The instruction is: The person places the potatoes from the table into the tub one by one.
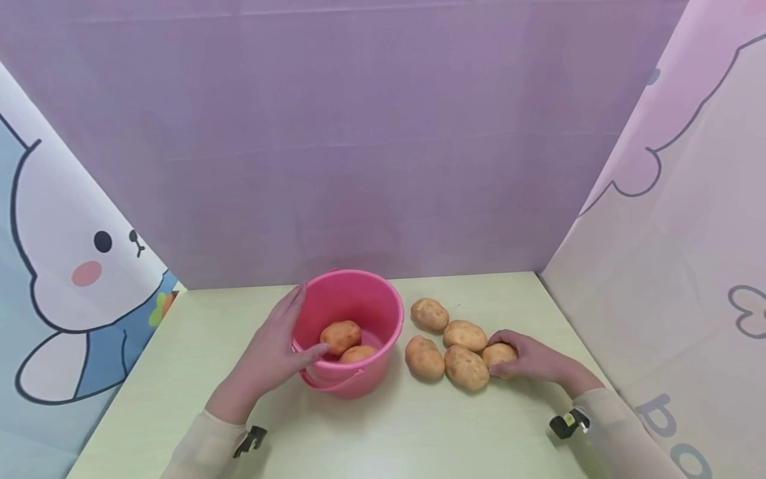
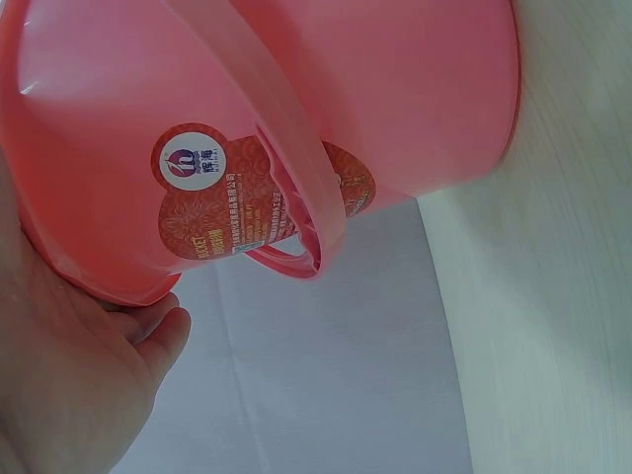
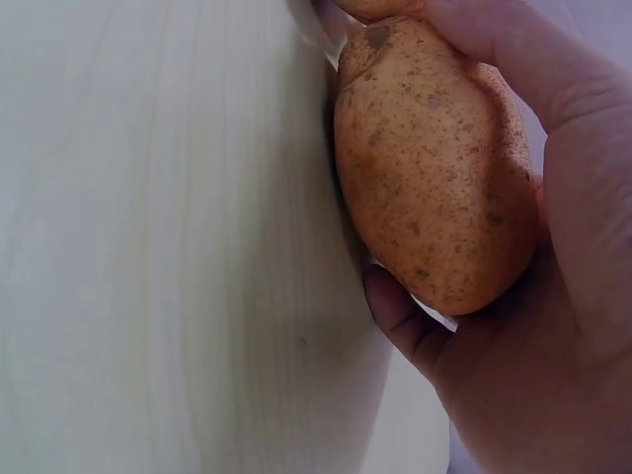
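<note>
Head view: my left hand (image 1: 272, 352) flat against the pink bucket (image 1: 383, 313), my right hand (image 1: 529, 362) at three o'clock wrapped round a potato (image 1: 495, 354)

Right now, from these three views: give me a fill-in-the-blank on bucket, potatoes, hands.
1. The pink bucket holds ___ potatoes.
2. The left hand rests on the bucket's ___.
3. The right hand grips a ___ at the right end of the pile on the table.
4. Counting the gripped one, ___ potatoes lie outside the bucket.

Missing words: two; rim; potato; five
</note>
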`<action>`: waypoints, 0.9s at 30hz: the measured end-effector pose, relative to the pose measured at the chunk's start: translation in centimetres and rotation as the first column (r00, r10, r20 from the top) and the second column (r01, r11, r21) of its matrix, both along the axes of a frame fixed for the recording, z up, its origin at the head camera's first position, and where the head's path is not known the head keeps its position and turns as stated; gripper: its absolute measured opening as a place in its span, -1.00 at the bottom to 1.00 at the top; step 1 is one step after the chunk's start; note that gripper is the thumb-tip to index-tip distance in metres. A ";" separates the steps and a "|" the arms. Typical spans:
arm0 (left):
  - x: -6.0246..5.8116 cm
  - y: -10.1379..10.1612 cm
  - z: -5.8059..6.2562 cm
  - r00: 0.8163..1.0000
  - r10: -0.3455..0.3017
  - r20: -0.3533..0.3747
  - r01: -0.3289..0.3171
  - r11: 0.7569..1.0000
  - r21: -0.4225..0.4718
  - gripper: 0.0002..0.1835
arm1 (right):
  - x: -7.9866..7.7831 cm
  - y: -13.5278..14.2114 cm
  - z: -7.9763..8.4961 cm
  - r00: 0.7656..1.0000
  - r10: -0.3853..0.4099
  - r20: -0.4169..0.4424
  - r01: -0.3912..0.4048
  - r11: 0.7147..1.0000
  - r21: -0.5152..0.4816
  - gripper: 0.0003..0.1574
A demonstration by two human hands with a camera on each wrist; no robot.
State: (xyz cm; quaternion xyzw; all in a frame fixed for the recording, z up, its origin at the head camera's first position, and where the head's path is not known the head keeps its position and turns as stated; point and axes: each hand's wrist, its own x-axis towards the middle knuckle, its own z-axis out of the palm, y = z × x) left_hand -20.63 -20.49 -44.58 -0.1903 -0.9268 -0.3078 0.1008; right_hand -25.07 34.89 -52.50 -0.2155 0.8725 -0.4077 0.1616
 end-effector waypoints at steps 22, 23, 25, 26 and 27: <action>0.0 0.0 0.0 1.000 0.001 -0.003 -0.001 1.000 0.002 0.29 | -0.3 0.1 2.3 0.997 -0.002 -0.072 0.001 1.000 -0.014 -0.56; 0.0 0.0 0.0 1.000 0.000 -0.003 0.000 1.000 0.004 0.29 | -0.3 0.0 2.4 0.997 -0.006 -0.081 0.005 1.000 -0.015 -0.56; 0.0 0.0 0.0 1.000 -0.002 -0.003 0.002 1.000 0.006 0.29 | -0.4 -0.1 2.6 0.996 -0.019 -0.092 0.016 0.999 -0.028 -0.57; 0.1 0.0 0.0 1.000 -0.003 -0.003 0.003 1.000 0.006 0.29 | -0.5 -0.3 2.7 0.995 -0.027 -0.094 0.024 0.999 -0.039 -0.56; 0.1 0.0 0.0 1.000 -0.003 -0.003 0.003 1.000 0.006 0.29 | -0.5 -0.4 2.8 0.995 -0.034 -0.096 0.029 0.998 -0.051 -0.56</action>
